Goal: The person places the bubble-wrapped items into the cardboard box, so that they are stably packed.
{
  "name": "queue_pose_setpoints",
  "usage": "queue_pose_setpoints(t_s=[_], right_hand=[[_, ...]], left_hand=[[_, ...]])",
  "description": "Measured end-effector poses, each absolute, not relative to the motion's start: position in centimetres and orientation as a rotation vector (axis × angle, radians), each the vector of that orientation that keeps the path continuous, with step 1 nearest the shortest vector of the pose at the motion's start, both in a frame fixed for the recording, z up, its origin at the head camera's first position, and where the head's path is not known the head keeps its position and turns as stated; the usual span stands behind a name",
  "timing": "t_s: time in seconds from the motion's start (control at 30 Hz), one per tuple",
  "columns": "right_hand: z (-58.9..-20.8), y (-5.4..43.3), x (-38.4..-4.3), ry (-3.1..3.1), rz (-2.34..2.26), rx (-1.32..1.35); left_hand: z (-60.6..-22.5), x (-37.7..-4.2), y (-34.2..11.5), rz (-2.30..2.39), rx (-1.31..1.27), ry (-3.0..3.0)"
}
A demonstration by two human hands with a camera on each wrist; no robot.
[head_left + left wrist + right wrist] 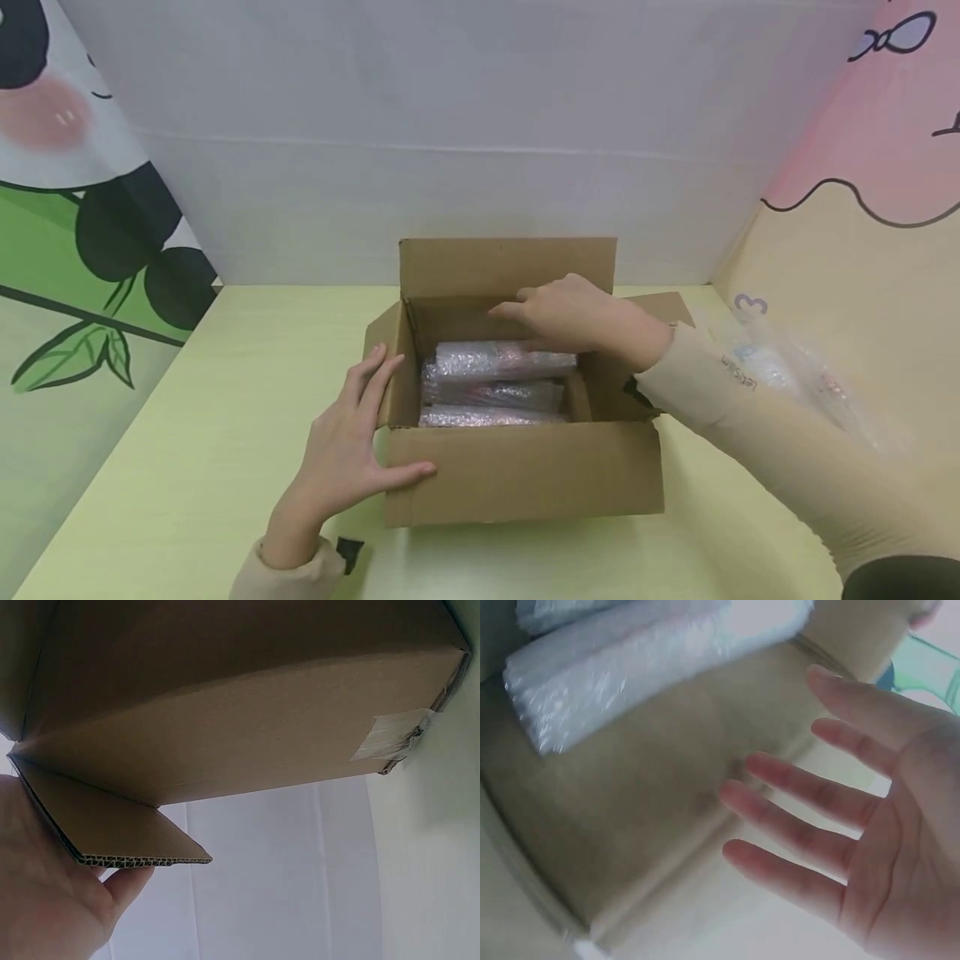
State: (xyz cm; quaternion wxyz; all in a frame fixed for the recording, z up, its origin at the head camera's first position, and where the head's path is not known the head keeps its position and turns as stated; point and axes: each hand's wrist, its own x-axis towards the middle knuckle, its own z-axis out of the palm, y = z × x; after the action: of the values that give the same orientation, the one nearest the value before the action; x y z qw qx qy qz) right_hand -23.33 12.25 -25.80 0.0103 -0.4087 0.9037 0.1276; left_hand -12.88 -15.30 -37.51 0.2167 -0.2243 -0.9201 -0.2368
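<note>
An open cardboard box (525, 467) stands on the table with its flaps spread. Inside lie several bubble-wrapped packages (502, 360), stacked from front to back; their contents are hidden by the wrap. My left hand (341, 450) rests at the box's front left corner, fingers against the left flap (112, 814) and thumb stretched over the front flap. Over the back right part of the box is my right hand (573, 317), holding nothing. The right wrist view shows its fingers (795, 832) spread and straight, apart from the bubble-wrapped package (652, 667).
Clear plastic-wrapped items (802, 375) lie on the table right of the box, partly behind the right sleeve (750, 425). A pale wall (480, 150) rises behind the table (225, 400). Clear tape (394, 735) shows near the box's lower edge.
</note>
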Motion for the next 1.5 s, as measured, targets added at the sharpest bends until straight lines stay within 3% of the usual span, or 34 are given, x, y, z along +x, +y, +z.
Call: queue_pose_setpoints(t_s=[0.53, 0.83, 1.07, 1.27, 1.5], right_hand=[[-22.5, 21.8, -21.8, 3.051, -0.052, -1.014], [-22.5, 28.5, -21.7, 3.125, -0.182, -0.636], [-24.7, 33.1, -22.7, 3.123, -0.281, -0.427], [-29.1, 36.9, -24.3, 3.040, -0.379, -0.272], [-33.7, 38.0, -24.8, 2.949, -0.504, -0.194]], left_hand=[[-37.7, -12.7, -15.9, -0.641, -0.585, -2.577], [-37.7, -12.7, -16.0, -0.645, -0.576, -2.589], [-37.7, -12.6, -15.9, -0.646, -0.571, -2.596], [-37.7, -12.6, -15.7, -0.642, -0.585, -2.587], [-37.5, -12.7, -15.4, -0.645, -0.596, -2.584]])
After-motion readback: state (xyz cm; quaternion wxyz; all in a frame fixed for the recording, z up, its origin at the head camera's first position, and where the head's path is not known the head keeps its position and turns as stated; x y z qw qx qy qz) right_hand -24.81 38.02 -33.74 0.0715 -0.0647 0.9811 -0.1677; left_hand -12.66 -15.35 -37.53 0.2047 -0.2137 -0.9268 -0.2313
